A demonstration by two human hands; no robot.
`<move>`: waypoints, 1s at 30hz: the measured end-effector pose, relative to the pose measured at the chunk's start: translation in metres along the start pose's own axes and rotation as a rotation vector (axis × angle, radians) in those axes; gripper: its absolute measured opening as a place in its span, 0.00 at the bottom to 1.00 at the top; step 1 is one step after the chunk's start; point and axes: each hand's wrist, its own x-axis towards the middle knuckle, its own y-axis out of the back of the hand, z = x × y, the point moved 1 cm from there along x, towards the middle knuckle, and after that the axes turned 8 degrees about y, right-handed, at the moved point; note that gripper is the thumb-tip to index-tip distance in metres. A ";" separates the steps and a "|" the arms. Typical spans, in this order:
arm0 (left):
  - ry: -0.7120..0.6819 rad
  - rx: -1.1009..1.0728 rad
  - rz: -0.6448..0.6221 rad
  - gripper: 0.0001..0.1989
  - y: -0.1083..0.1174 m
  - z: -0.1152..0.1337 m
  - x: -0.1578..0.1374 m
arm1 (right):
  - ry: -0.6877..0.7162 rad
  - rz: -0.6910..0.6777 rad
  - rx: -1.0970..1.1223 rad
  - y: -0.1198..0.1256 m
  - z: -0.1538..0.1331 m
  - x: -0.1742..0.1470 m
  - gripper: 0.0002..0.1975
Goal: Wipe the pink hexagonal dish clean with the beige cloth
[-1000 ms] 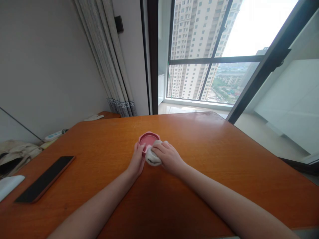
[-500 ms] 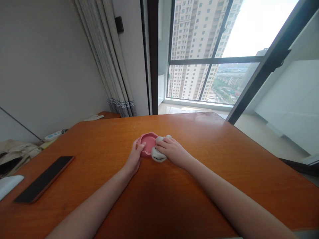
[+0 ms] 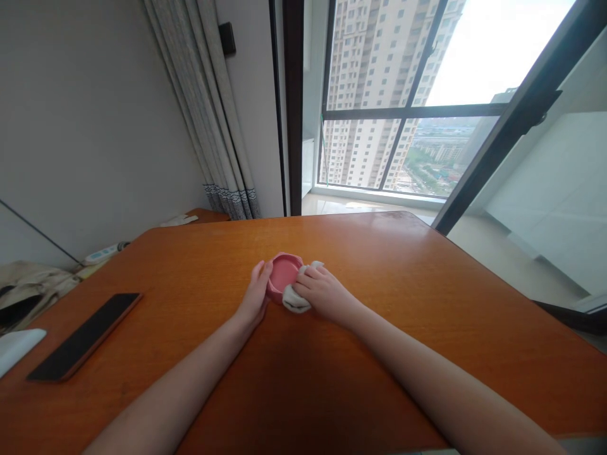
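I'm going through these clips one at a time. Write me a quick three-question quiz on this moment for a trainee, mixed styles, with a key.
1. Multiple choice: What does the right hand hold? A) a pen B) a pale cloth C) a spoon
2. True or false: The flat black-topped slab lies on the table to the right of the right hand.
3. Fill the gap: The left hand is at the left side of a shallow pink ____.

Key:
1. B
2. False; it lies on the left, beyond the left hand.
3. dish
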 end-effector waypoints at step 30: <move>-0.004 0.023 0.019 0.22 -0.012 0.005 -0.020 | -0.146 0.103 -0.131 -0.002 -0.028 0.010 0.06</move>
